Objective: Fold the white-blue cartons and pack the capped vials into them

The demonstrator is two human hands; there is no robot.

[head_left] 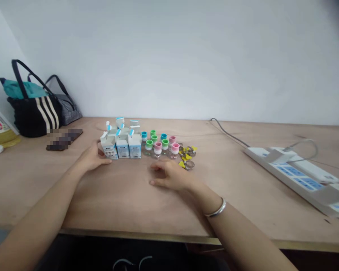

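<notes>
My left hand [92, 157] rests on the table at the left side of a group of small white-and-blue cardboard boxes [123, 147]. Its thumb stretches out in front of the nearest left box [110, 149], and its fingers lie along that box's side, partly hidden. The boxes stand upright in rows with their top flaps up. To their right are several small clear bottles [157, 149] with green, pink and blue caps. My right hand [169, 175] hovers just in front of the bottles, fingers loosely bent and apart from the thumb, with nothing in it. Metal rings with yellow tabs [188, 154] lie beyond it.
A white power strip [293, 177] with plugs and a grey cable [228, 131] lies on the right. At the left are a dark phone-like object [64, 139], a black striped bag [35, 114], a grey bag [69, 107] and a bottle of yellow liquid [2, 131]. A wall closes off the back.
</notes>
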